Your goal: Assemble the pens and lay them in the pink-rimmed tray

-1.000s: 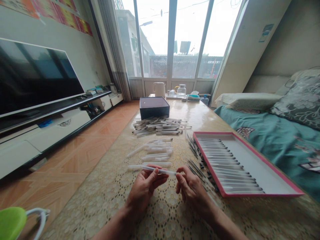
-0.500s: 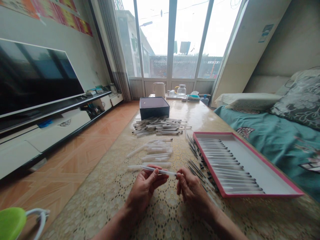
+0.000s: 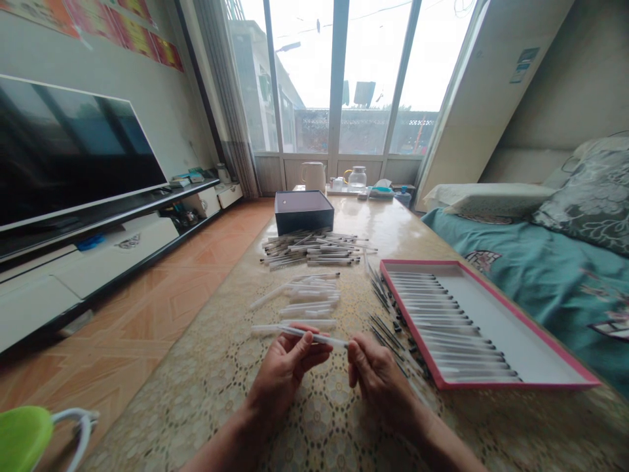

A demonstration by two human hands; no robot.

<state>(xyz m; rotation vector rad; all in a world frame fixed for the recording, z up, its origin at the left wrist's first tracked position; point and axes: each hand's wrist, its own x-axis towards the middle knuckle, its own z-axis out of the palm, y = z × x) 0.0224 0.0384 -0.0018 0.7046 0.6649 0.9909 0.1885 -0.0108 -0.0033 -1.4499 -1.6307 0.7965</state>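
Note:
A translucent white pen [image 3: 322, 338] lies level between my hands, above the front of the table. My left hand [image 3: 293, 357] is closed on its barrel, thumb on top. My right hand [image 3: 371, 364] pinches the dark right end of the same pen; the fingertips hide most of that end. Just beyond my left hand lie loose clear pen tubes [image 3: 312, 295]. To the right of my right hand are thin dark refills [image 3: 386, 337] and small black plugs [image 3: 405, 341]. A pink-rimmed tray [image 3: 531, 319] holds a row of pens with dark ends.
Farther back, a heap of pens [image 3: 314, 249] lies before a dark blue box [image 3: 304, 221]. A jug [image 3: 313, 176] and a glass pot [image 3: 357, 178] stand at the table's far end. On the right is a bed [image 3: 457, 229]; a green stool [image 3: 24, 436] is at lower left.
Almost nothing differs. Both hands keep the same hold on the pen, and my right hand has shifted very slightly to the right.

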